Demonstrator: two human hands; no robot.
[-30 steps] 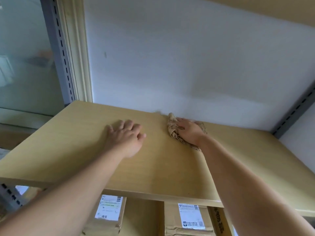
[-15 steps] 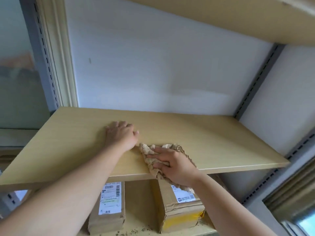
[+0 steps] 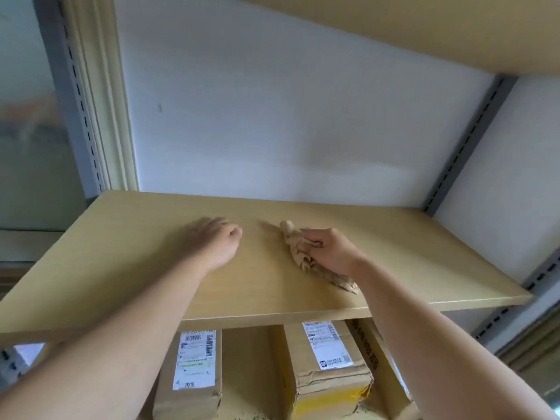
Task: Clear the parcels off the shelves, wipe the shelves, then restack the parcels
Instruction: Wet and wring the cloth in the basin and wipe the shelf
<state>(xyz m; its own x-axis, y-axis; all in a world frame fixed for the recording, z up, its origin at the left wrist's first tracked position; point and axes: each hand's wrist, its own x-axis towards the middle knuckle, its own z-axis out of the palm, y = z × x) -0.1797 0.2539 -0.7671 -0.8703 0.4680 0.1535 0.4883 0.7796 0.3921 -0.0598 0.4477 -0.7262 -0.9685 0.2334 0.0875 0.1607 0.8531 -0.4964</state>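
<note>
Fingers of the right hand [image 3: 330, 253] curl round a crumpled tan cloth [image 3: 306, 256], pressing it onto the pale wooden shelf [image 3: 121, 253]; the cloth trails back from under the palm toward the shelf's front edge. Just beside it, apart from the cloth, the left hand [image 3: 215, 244] rests palm-down on the same board, fingers loosely bent and holding nothing. Below both forearms, on the lower shelf, stand cardboard parcels: a labelled parcel [image 3: 191, 377] under the left forearm and a yellow-taped parcel [image 3: 327, 371] under the right wrist, with a gap between them. Beyond the hands rises a white wall [image 3: 288, 116]. Slotted grey uprights [image 3: 466, 147] stand past the right hand, and an upper shelf [image 3: 424, 25] hangs overhead.
</note>
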